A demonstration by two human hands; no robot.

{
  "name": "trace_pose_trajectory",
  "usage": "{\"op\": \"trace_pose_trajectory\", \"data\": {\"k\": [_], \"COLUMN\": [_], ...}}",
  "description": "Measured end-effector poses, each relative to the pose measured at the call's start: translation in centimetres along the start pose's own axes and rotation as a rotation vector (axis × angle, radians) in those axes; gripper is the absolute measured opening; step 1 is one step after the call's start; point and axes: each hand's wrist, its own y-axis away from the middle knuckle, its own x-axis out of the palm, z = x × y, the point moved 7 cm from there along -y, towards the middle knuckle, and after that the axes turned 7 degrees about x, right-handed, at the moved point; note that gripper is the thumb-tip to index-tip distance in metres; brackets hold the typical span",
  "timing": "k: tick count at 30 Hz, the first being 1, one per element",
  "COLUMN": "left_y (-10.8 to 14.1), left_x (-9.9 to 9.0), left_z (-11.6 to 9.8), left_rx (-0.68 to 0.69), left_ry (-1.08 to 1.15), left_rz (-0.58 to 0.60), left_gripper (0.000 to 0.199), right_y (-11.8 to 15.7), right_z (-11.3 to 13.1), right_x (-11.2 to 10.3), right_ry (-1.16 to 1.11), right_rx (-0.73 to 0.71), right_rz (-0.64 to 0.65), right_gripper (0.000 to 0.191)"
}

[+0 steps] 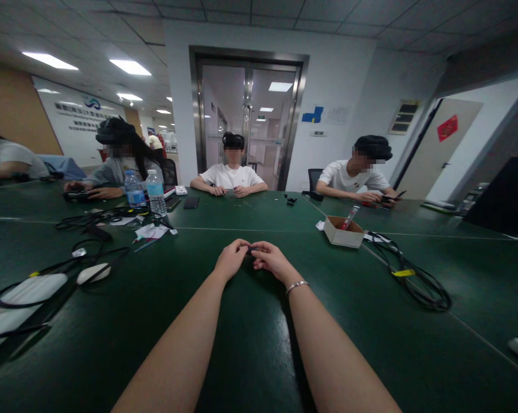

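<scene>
Both my arms reach forward over the dark green table (245, 321). My left hand (232, 258) and my right hand (272, 261) meet near the middle, fingertips close together. Between them they pinch a small dark piece (250, 250), mostly covered by the fingers and too small to name. My left fingers are closed on its left end. The right thumb and forefinger close on its other end, with the lower fingers curled beneath. A silver bracelet (297, 287) circles my right wrist.
Right of my hands stand an open cardboard box (343, 236) and a coiled black cable (426, 289). Leftward are water bottles (156, 195), tangled cables (99, 215), a white mouse (94, 273) and a white keyboard (22, 304). Several people with headsets sit around the table.
</scene>
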Motion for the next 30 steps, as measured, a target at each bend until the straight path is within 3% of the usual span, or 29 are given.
{"op": "trace_pose_trajectory", "data": {"k": [16, 30], "left_y": [0.09, -0.07], "left_x": [0.08, 0.07], "left_z": [0.07, 0.27], "left_rx": [0.008, 0.03], "left_ry": [0.004, 0.003], "left_rz": [0.028, 0.02], "left_gripper": [0.033, 0.026], "right_y": [-0.02, -0.15], "right_z": [0.06, -0.03], "right_x": [0.13, 0.06], "right_ry": [-0.001, 0.011], "right_rx": [0.001, -0.001], "right_rz": [0.018, 0.022], "right_gripper": [0.019, 0.02]}}
